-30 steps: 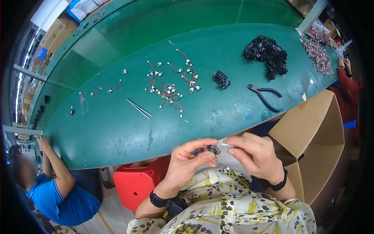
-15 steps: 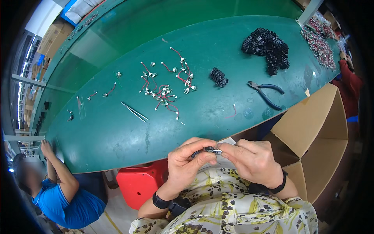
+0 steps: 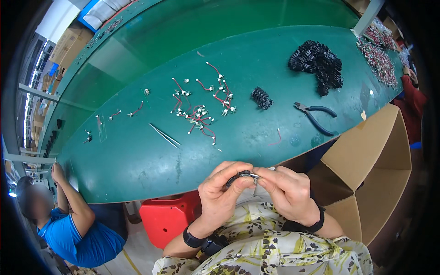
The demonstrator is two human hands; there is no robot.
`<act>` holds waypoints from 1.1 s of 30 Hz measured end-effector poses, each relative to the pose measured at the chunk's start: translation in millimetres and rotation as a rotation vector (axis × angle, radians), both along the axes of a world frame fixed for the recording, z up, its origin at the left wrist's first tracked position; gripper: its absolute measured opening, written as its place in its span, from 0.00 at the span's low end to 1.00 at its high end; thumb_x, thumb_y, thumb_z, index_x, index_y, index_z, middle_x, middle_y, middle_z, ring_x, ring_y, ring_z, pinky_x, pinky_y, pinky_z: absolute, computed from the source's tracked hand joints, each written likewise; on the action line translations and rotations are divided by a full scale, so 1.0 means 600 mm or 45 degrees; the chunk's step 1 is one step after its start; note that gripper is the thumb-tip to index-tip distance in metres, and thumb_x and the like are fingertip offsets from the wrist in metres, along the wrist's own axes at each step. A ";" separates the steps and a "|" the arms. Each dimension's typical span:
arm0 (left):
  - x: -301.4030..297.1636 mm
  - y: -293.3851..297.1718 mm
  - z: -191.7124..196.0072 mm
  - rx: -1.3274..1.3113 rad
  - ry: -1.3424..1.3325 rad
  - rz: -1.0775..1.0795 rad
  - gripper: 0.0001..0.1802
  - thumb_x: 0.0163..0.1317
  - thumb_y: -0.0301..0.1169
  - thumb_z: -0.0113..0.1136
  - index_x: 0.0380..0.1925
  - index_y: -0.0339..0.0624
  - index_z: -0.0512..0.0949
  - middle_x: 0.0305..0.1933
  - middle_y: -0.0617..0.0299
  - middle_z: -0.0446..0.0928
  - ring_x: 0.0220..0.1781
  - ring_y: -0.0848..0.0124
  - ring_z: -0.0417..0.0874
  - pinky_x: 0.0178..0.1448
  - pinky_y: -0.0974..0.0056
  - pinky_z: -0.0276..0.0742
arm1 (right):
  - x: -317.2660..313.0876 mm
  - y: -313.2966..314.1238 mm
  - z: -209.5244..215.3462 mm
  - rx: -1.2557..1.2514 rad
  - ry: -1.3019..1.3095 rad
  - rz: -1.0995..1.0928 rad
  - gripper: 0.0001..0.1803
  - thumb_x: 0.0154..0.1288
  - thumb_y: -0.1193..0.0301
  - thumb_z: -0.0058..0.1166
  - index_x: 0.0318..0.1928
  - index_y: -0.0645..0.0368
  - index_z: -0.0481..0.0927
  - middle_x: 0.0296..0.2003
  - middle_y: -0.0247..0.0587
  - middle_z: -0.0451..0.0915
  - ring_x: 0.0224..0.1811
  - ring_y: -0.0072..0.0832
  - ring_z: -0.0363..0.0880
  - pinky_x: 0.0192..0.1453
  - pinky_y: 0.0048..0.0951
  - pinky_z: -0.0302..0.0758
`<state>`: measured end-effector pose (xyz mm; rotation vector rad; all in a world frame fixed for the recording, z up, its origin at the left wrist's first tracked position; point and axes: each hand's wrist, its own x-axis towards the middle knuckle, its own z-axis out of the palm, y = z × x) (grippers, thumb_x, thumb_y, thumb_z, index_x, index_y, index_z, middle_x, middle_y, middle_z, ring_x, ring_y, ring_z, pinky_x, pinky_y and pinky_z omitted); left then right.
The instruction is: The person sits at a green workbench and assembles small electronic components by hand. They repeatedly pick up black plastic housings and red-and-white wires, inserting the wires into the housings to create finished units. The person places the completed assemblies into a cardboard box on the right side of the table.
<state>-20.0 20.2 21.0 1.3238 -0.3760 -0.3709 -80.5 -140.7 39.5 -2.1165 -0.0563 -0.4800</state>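
Observation:
My left hand [image 3: 221, 191] pinches a small black part [image 3: 238, 175] between thumb and fingers, just off the table's near edge. Close against it, my right hand [image 3: 289, 191] has its thumb and forefinger closed on a thin silvery piece [image 3: 255, 175] that meets the black part. The fingers cover most of both items, so their exact kind does not show. On the green table [image 3: 238, 43] in front lie a pair of tweezers [image 3: 165, 135], several red wires with white connectors [image 3: 198, 114], and blue-handled cutting pliers [image 3: 314, 117].
Black parts lie in a small cluster [image 3: 261, 98] and a larger pile [image 3: 318, 64]. Red and white pieces are heaped [image 3: 378, 59] at far right. An open cardboard box [image 3: 366, 169] stands right, a red stool [image 3: 167, 217] left. A co-worker in a blue shirt [image 3: 87, 238] sits left.
The table and everything on it appear slightly lower and shifted right in the picture. My right hand has moved slightly left, and less of the silvery piece shows between my fingers.

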 end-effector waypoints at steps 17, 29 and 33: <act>0.007 0.009 -0.008 0.118 -0.151 -0.062 0.18 0.54 0.20 0.70 0.46 0.36 0.80 0.42 0.56 0.80 0.41 0.70 0.81 0.45 0.69 0.79 | 0.010 -0.045 0.028 0.129 0.321 0.234 0.10 0.62 0.72 0.60 0.43 0.61 0.83 0.29 0.44 0.81 0.23 0.35 0.78 0.26 0.32 0.73; 0.011 -0.001 -0.017 0.338 -0.273 0.059 0.13 0.55 0.20 0.69 0.42 0.35 0.83 0.41 0.58 0.81 0.39 0.75 0.80 0.40 0.71 0.77 | 0.024 -0.037 0.002 -0.076 0.336 0.175 0.09 0.62 0.71 0.59 0.42 0.58 0.83 0.29 0.42 0.82 0.25 0.39 0.81 0.28 0.36 0.76; 0.022 -0.010 -0.012 0.264 -0.102 0.066 0.17 0.56 0.19 0.67 0.48 0.36 0.82 0.40 0.61 0.80 0.37 0.78 0.77 0.38 0.73 0.75 | 0.040 -0.041 -0.001 0.052 0.363 0.190 0.10 0.63 0.71 0.59 0.44 0.60 0.83 0.32 0.46 0.83 0.27 0.41 0.82 0.32 0.36 0.77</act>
